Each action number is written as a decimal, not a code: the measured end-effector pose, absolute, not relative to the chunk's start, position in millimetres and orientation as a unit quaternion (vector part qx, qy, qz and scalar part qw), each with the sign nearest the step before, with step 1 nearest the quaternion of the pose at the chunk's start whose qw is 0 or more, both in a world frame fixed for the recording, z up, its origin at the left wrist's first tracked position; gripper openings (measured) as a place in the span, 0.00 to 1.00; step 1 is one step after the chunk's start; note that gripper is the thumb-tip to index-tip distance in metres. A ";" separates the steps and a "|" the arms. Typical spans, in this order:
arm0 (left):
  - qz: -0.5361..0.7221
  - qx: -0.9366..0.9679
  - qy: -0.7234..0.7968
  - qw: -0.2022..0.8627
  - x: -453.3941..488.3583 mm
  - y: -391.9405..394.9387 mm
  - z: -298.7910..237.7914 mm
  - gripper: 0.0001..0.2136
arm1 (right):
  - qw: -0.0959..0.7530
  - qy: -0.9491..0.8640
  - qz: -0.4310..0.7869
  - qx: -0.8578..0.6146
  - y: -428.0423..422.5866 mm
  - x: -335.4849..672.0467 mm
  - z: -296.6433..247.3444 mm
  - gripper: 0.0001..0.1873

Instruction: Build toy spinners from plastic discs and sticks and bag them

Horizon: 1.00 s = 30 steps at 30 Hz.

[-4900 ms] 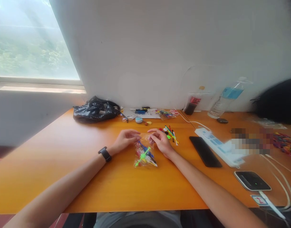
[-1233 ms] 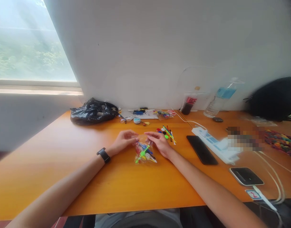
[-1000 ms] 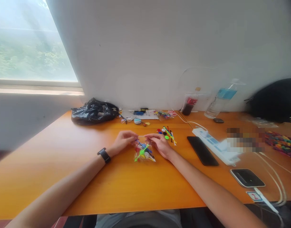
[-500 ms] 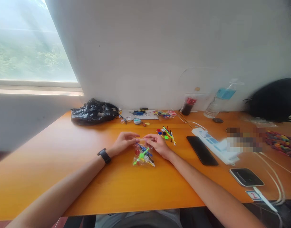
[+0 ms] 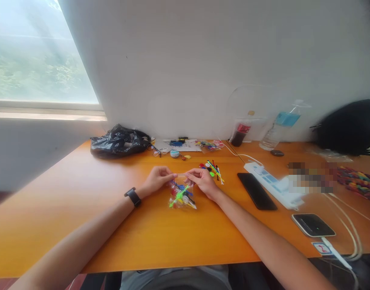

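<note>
Between my hands is a small clear plastic bag (image 5: 181,196) with colourful plastic pieces inside, green, blue, red, white and yellow among them. My left hand (image 5: 159,179), with a black watch on its wrist, pinches the bag's top edge at the left corner. At the right corner, the thumb and fingers of my right hand (image 5: 202,182) pinch the same edge. The filled part of the bag hangs toward me over the wooden table. Just behind my right hand lie loose round discs and thin sticks (image 5: 215,170) in several colours.
A black plastic bag (image 5: 118,141) lies at the back left. Small tools and trinkets (image 5: 174,154) line the wall. To the right are a black phone (image 5: 256,191), a white power strip (image 5: 271,182), a charging pad (image 5: 313,225) with cables, and a cola bottle (image 5: 240,135) beside a water bottle (image 5: 272,135).
My hands have drawn slightly apart along the bag's top edge, which looks stretched straighter. The bag has shifted a little away from me.
</note>
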<state>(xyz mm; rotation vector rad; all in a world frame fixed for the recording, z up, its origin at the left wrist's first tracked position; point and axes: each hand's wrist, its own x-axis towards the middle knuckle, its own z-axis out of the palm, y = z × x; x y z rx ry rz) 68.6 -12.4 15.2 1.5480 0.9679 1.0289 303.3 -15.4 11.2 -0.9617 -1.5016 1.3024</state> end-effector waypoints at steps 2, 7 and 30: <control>0.441 0.619 0.397 0.514 67.9 -10.3 13.4 0.22 | 0.450 -0.601 0.534 -0.390 -13.3 304.7 10.9 0.20; 0.431 0.618 0.374 0.541 62.4 -5.7 11.5 0.19 | 0.466 -0.552 0.567 -0.395 -9.9 308.2 9.7 0.20; 0.383 0.636 0.383 0.549 59.0 -8.2 9.5 0.25 | 0.409 -0.647 0.506 -0.398 -15.4 306.4 10.4 0.17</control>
